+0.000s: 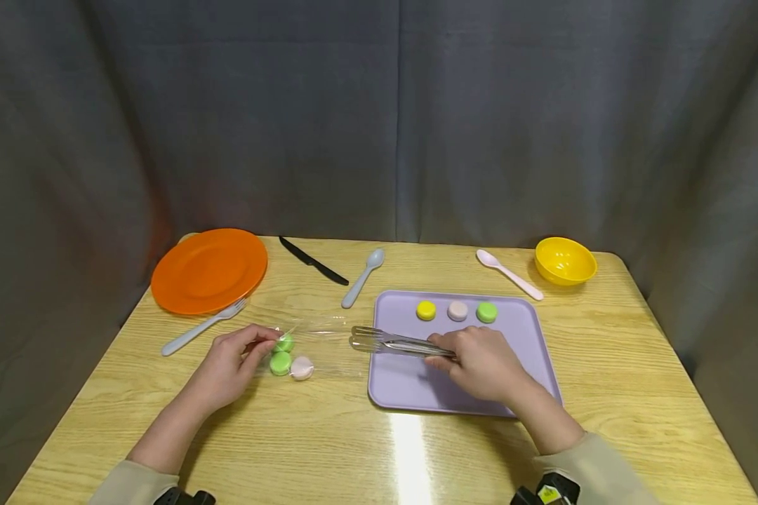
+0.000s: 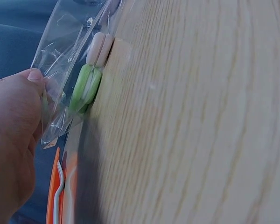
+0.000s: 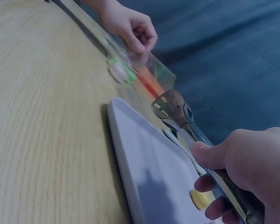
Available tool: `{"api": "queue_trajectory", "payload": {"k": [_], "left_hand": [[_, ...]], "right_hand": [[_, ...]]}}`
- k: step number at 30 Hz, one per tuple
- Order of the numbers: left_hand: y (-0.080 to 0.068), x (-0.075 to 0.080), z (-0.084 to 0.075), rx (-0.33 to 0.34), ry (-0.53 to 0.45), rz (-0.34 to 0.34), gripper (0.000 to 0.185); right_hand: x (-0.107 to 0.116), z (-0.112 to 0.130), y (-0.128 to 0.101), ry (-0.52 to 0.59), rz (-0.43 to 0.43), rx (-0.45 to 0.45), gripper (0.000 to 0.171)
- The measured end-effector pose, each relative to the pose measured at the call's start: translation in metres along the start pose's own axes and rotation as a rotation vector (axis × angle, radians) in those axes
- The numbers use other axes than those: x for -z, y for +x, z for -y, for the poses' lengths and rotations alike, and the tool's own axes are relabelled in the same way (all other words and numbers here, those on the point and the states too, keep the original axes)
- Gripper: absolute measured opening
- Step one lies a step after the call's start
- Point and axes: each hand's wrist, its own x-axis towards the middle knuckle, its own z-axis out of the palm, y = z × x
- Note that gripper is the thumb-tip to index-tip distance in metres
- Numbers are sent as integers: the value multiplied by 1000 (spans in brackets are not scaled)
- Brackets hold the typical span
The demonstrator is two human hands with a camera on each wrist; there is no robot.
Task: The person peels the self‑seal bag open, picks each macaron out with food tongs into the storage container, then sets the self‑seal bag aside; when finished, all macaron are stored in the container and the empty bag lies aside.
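Observation:
My left hand pinches a clear plastic bag near its left end. Inside the bag lie two green macarons and a pale pink macaron; the left wrist view shows the pink macaron touching a green one. Metal tongs are held in my right hand, pointing left with their slotted heads at the bag's right end. Nothing shows between the tongs' heads. Beneath them lies a lilac tray bearing a yellow macaron, a pink macaron and a green macaron.
An orange plate stands at the back left, with a grey fork by it. Behind the bag lie a black knife and a grey spoon. A pink spoon and a yellow bowl are at the back right.

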Motion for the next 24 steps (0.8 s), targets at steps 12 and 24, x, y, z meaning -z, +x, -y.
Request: {"api": "queue_trajectory", "payload": {"k": [12,24], "left_hand": [[2,-2,1,-11,-21,-4,17],[1,-3,2,-5,-26,-2,17]], "right_hand": [[-19,23,28,2,48,103,34],[-28,34,50,130,127,132,20]]}}
